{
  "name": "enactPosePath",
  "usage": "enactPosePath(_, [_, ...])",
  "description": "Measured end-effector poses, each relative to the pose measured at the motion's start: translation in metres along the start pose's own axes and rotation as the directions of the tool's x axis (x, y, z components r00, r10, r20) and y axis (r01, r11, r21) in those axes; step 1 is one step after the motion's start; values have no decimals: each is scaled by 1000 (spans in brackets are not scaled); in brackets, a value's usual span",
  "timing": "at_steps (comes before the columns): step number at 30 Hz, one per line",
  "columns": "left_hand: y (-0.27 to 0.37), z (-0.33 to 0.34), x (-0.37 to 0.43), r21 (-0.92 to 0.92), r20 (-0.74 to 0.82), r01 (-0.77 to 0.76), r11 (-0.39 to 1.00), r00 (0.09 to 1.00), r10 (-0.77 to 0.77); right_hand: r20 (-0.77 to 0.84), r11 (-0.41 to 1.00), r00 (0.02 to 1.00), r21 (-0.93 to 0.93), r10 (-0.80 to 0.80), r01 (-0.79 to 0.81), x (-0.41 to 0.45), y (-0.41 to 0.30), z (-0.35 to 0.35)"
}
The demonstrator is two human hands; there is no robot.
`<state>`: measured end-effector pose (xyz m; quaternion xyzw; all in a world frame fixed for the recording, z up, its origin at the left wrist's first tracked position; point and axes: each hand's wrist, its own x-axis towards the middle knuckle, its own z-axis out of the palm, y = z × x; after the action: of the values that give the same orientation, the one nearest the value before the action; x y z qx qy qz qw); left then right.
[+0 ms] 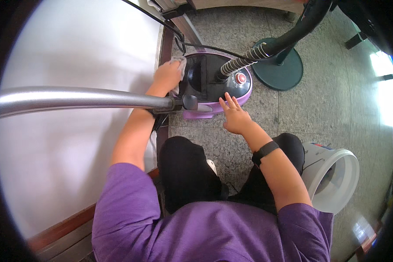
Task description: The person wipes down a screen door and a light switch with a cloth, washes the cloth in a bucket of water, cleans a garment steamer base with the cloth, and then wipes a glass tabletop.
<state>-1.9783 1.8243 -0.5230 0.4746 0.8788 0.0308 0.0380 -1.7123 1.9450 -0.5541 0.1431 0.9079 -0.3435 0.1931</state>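
A purple and black appliance [207, 78], which looks like a garment steamer base, stands on the floor before me against the wall. My left hand [167, 78] holds a greyish cloth [182, 69] against its left end. Fingers spread, my right hand [234, 114] rests its fingertips at the near edge of the body, with nothing in it. A red knob [240, 78] sits at the right end of the top. From the top rises a black hose [294, 31] with a metal spring [242, 62] around its lower part.
A curved silver tube [85, 98] crosses over my left forearm. Beyond the appliance stand a metal pole [190, 31] and a dark green round base [278, 73], with a black cable [213, 48] nearby. A white plastic bucket [347, 183] lies tipped by my right knee. The white wall [68, 140] is at left.
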Motion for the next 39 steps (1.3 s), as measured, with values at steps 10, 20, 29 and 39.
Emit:
enactPosePath(10, [60, -16, 6, -109, 81, -182, 977, 978, 191, 8, 1000, 1000, -13, -5, 5, 1, -4, -4])
enactPosePath(20, [55, -42, 1, -214, 469, -548, 809, 669, 577, 21, 1000, 1000, 21, 6, -6, 2, 0, -3])
enactPosePath(29, [33, -28, 24, 145, 201, -272, 951, 949, 241, 8, 998, 1000, 64, -6, 6, 3, 3, 2])
enactPosePath(39, [60, -60, 23, -101, 790, -200, 975, 579, 200, 53, 998, 999, 66, 4, -8, 0, 2, -9])
